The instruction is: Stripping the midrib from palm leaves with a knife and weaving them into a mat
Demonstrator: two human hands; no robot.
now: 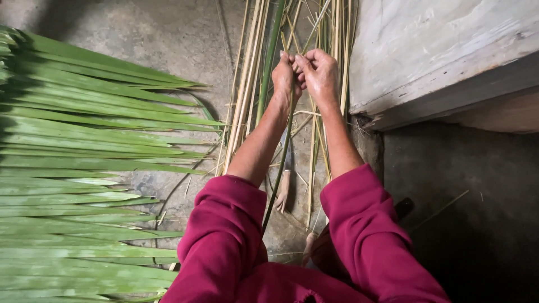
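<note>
My left hand (284, 77) and my right hand (320, 76) are close together, fingers pinched on a thin green leaf rib (279, 174) that runs down between my forearms. Both arms wear rolled-up magenta sleeves (224, 235). Under the hands lies a bundle of pale, stripped ribs and stalks (247, 95) on the concrete floor. A knife with a light wooden handle (283, 191) rests on the floor between my arms, its blade partly hidden by the rib.
A large pile of long green palm leaflets (84, 168) covers the floor at the left. A raised concrete step or ledge (449, 56) stands at the upper right, with dark floor below it.
</note>
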